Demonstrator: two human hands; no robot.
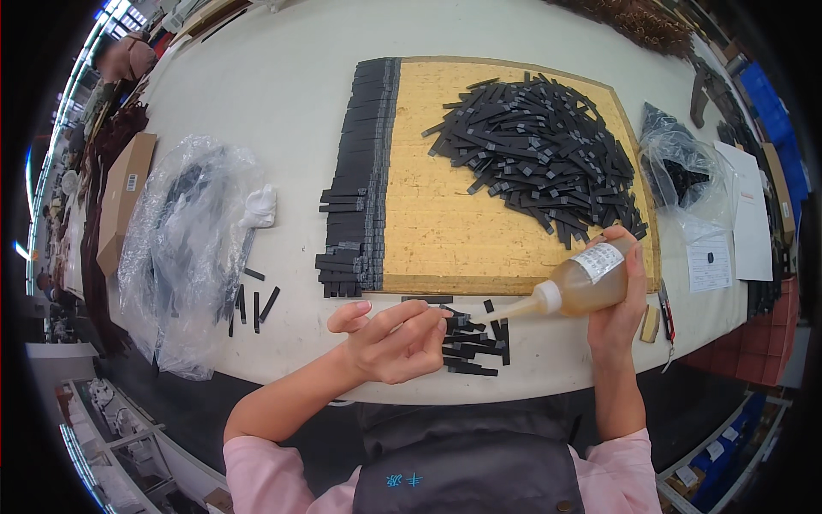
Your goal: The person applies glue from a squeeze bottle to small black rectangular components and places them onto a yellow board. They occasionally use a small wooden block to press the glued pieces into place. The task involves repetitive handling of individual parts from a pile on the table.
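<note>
My right hand (618, 300) is wrapped round a squeeze bottle (591, 276) of amber liquid, tilted so its long nozzle points left and down. The fingers of my left hand (398, 344) are pinched together on what looks like a small black strip (459, 323), right by the nozzle tip. More loose black strips (471, 351) lie on the table under the nozzle, by the near edge. Beyond my hands lies a yellow board (428, 231). A big heap of black strips (539, 146) covers its right part, and a row of overlapping strips (364, 154) runs along its left edge.
Clear plastic bags stand left (184, 265) and right (685, 176) of the board. A box cutter (665, 310) and a small tan block (650, 325) lie at the right. Several strips (256, 308) are scattered at the left. A cardboard box (127, 201) sits far left.
</note>
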